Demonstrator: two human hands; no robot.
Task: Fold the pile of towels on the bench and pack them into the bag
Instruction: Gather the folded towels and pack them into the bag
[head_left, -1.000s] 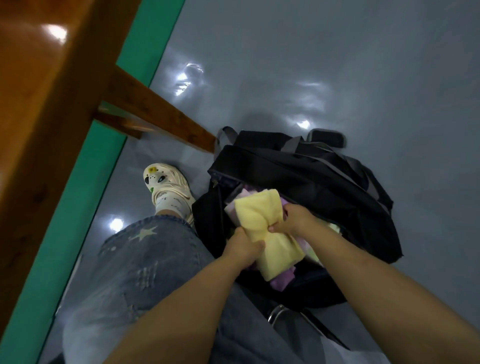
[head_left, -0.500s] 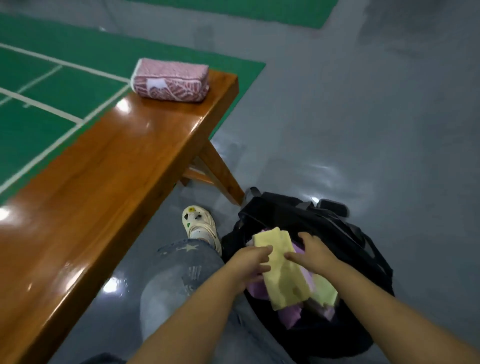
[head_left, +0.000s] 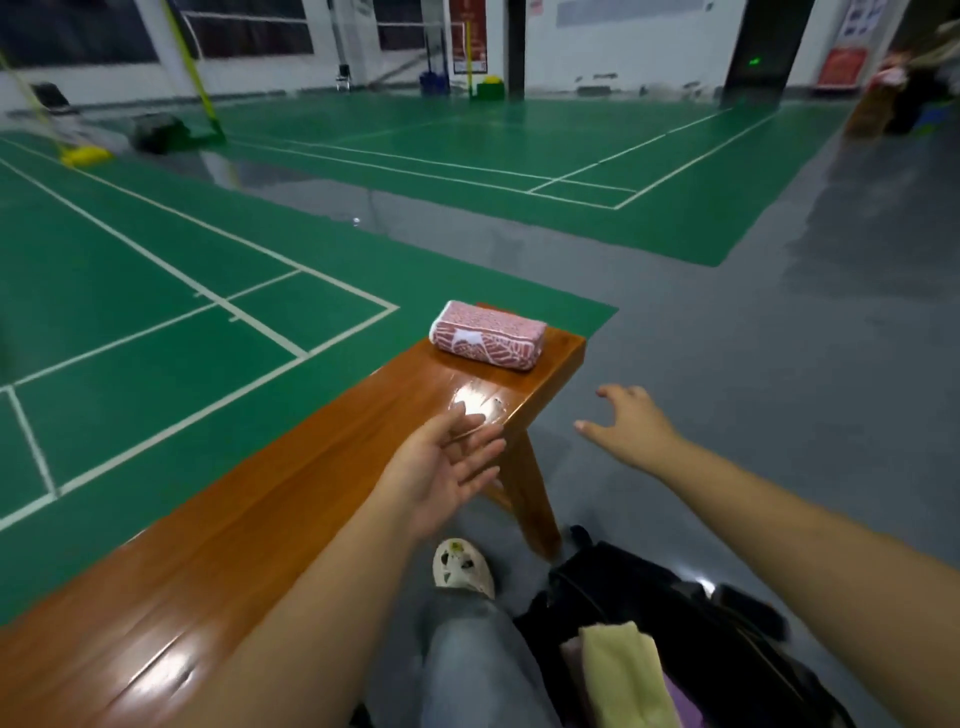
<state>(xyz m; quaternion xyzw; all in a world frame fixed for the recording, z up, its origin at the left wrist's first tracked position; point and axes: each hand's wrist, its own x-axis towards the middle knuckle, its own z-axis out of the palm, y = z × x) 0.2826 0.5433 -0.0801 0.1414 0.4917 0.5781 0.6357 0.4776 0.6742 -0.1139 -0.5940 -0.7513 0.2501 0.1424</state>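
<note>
In the black bag (head_left: 649, 597), the yellow towel (head_left: 621, 670) is cut off below.

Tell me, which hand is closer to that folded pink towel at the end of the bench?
Left, narrowly, I'd judge. The left hand hovers open over the bench, short of the pink towel. The right hand hangs open beyond the bench's edge, over the grey floor.

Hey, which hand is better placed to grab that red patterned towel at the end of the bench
Probably the left. The left hand is open over the bench, in line with the red towel. The right hand is also open but hangs over the grey floor, off the bench's side.
</note>
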